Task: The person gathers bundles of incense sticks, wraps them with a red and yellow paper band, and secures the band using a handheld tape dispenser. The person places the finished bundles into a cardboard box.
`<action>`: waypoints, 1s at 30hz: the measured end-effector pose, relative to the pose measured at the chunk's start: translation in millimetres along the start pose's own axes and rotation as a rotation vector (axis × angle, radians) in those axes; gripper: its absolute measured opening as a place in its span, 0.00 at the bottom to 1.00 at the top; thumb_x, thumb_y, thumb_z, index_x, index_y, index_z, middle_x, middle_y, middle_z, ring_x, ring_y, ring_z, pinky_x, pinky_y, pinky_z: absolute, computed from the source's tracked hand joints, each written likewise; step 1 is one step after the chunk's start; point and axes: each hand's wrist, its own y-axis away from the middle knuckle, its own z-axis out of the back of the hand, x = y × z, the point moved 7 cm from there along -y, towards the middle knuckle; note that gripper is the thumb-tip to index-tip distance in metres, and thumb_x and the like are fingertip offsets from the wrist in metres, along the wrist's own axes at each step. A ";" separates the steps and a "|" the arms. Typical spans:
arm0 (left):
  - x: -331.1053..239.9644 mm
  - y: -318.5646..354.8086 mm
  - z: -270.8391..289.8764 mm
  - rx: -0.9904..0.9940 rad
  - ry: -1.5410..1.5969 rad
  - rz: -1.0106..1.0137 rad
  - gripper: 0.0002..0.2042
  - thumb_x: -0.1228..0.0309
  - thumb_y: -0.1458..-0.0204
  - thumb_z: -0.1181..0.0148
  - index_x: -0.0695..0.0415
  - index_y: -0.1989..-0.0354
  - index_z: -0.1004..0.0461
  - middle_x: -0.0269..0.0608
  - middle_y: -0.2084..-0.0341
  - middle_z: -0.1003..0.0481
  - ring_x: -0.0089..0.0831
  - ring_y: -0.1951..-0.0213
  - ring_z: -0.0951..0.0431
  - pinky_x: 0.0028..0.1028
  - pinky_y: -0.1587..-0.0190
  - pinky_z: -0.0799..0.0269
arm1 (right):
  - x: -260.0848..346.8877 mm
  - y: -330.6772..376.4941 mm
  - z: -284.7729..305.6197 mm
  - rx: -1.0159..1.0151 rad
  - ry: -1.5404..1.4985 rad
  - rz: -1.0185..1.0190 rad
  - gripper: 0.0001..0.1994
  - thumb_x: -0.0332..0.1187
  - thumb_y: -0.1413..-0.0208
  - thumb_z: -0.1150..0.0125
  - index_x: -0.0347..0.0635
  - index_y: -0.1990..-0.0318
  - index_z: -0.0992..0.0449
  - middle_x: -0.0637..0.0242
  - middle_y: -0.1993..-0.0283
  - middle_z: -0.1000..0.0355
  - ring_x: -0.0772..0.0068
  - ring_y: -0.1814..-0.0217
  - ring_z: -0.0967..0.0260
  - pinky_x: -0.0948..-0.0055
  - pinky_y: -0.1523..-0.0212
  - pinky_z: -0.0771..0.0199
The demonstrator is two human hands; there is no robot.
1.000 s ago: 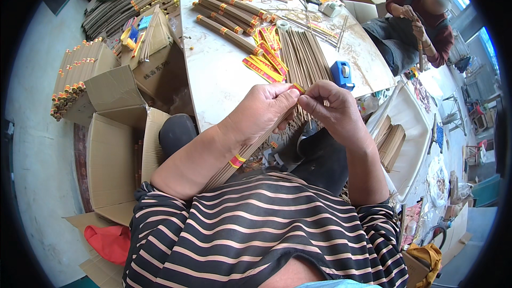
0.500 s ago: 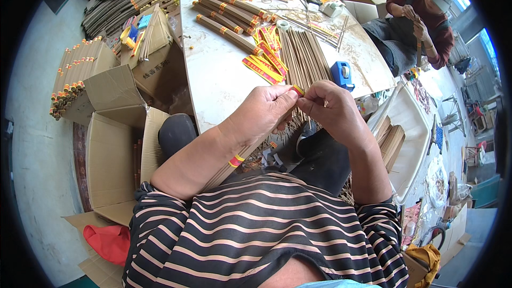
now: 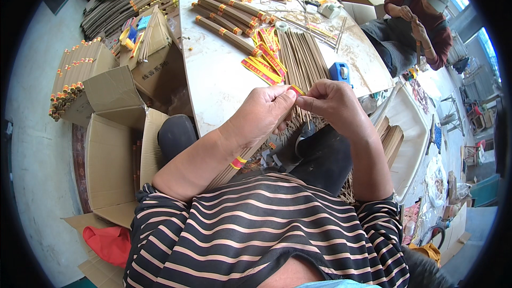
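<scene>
My left hand (image 3: 265, 105) is closed round a bundle of thin brown incense sticks (image 3: 223, 175), which slants down along my forearm toward my lap. A red and yellow paper band (image 3: 238, 162) circles the bundle's lower part. At the upper end sits another red and yellow paper label (image 3: 296, 90), with my left thumb pressed beside it. My right hand (image 3: 335, 104) pinches at this label, thumb and forefinger together. Just beyond my hands, loose incense sticks (image 3: 303, 58) lie on the white table (image 3: 213, 96), beside a pile of red and yellow labels (image 3: 266, 66).
Finished banded bundles (image 3: 226, 32) lie at the table's far left. A blue tape dispenser (image 3: 340, 72) stands to the right. An open cardboard box (image 3: 114, 154) is at my left, a white tub with sticks (image 3: 413, 144) at my right. Another person (image 3: 426, 21) sits across, hands raised.
My right fingers have shifted slightly on the label at the upper end. The lower band on the bundle shows a little more beside my left forearm. My left hand keeps its hold.
</scene>
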 end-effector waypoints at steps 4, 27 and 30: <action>3.3 0.0 3.0 -0.009 -0.005 0.016 0.15 0.61 0.40 0.56 0.62 0.64 0.30 0.33 0.80 0.31 0.16 0.81 0.32 0.14 0.79 0.35 | -1.6 -1.9 -2.7 0.000 -0.049 0.033 0.13 0.37 0.52 0.34 0.35 0.76 0.27 0.77 0.81 0.38 0.88 0.78 0.45 0.82 0.80 0.45; 4.9 -0.9 -5.7 -0.057 0.210 0.099 0.13 0.61 0.43 0.50 0.60 0.66 0.31 0.33 0.83 0.32 0.17 0.85 0.34 0.15 0.85 0.39 | -22.0 4.0 -2.8 -0.058 -0.339 0.057 0.13 0.38 0.53 0.34 0.35 0.72 0.24 0.70 0.81 0.33 0.84 0.79 0.39 0.78 0.79 0.38; 7.5 -5.4 0.0 -0.092 0.160 0.089 0.14 0.60 0.42 0.51 0.60 0.66 0.30 0.32 0.83 0.34 0.17 0.85 0.36 0.15 0.84 0.40 | -16.6 2.1 1.5 -0.277 -0.130 0.420 0.15 0.39 0.55 0.34 0.34 0.75 0.26 0.58 0.75 0.32 0.68 0.74 0.34 0.70 0.73 0.34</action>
